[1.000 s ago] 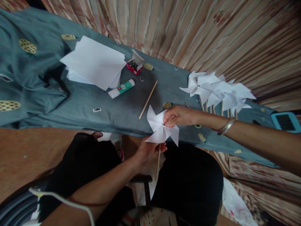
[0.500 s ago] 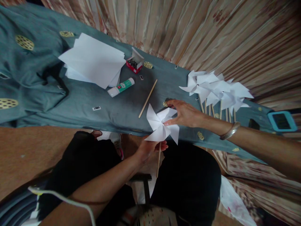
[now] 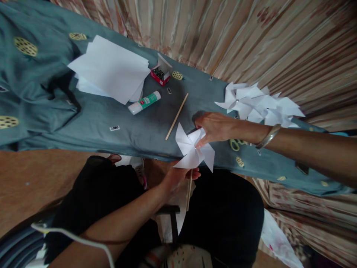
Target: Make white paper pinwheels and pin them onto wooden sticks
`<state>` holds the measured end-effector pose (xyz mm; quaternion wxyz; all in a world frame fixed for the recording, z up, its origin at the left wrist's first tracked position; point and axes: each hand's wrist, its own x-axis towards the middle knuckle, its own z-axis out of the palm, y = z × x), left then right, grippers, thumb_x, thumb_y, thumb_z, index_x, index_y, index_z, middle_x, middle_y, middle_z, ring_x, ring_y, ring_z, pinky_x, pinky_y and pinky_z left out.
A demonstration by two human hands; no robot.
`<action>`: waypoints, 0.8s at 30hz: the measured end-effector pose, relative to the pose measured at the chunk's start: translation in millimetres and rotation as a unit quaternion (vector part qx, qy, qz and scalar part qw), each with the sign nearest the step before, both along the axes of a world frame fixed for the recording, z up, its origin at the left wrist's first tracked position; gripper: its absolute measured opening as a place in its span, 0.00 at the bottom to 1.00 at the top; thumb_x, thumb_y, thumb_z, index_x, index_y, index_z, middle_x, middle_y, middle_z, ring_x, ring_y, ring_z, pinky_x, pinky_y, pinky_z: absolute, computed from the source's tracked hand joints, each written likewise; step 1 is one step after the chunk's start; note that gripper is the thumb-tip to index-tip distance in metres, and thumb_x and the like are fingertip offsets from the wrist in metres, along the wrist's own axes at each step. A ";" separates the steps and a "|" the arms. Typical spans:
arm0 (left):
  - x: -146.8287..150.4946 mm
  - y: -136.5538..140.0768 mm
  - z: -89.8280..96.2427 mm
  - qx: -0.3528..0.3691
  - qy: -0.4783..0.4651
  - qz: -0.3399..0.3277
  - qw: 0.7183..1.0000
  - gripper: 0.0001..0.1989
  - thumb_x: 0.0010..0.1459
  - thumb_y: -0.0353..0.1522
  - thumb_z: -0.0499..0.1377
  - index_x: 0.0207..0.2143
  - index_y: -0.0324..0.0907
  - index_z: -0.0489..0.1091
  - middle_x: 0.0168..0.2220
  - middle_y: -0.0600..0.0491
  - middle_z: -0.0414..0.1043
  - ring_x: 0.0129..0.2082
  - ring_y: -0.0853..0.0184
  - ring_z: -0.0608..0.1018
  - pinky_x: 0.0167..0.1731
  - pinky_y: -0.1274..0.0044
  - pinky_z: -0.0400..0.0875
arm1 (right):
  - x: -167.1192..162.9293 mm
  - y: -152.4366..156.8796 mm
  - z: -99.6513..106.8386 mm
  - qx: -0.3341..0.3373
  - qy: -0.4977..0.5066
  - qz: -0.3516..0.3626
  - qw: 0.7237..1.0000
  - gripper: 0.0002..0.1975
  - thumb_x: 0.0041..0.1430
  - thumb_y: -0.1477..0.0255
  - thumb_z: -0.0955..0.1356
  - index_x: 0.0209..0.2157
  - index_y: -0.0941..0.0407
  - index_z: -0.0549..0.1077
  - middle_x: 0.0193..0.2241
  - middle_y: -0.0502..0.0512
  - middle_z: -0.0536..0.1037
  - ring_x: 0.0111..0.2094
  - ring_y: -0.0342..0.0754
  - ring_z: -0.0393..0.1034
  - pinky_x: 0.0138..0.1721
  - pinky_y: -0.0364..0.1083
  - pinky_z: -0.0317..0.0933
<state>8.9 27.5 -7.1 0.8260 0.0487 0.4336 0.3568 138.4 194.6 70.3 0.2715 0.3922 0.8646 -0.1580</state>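
Note:
A white paper pinwheel (image 3: 190, 158) with a pin at its centre faces up near the table's front edge. Its thin wooden stick (image 3: 189, 195) points down toward my lap. My left hand (image 3: 177, 178) is closed around the stick just under the paper blades, which hide part of the fingers. From above right, my right hand (image 3: 213, 126) has its thumb on the pin at the centre, its other fingers curled by the upper blade. A loose wooden stick (image 3: 176, 117) lies on the cloth to the left of the pinwheel.
White paper sheets (image 3: 111, 69) are stacked at the left, beside a glue stick (image 3: 145, 102) and an open red box of pins (image 3: 160, 75). Several finished pinwheels (image 3: 256, 102) lie at back right. Scissors (image 3: 234, 145) show partly under my right forearm.
My right hand has come in closer over the pinwheel, its fingers curling more and its thumb on the centre pin. The right forearm has shifted upward in view. My left hand stays in place.

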 end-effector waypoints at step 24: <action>1.5 0.7 -7.5 0.038 -0.004 -0.013 0.999 0.11 0.46 0.37 0.67 0.26 0.37 0.74 0.23 0.53 0.74 0.21 0.70 0.75 0.26 0.77 0.70 | -13.5 7.7 -1.7 0.014 -0.071 0.088 0.993 0.34 0.46 0.43 0.70 0.37 0.62 0.77 0.32 0.61 0.77 0.32 0.52 0.69 0.28 0.46 0.51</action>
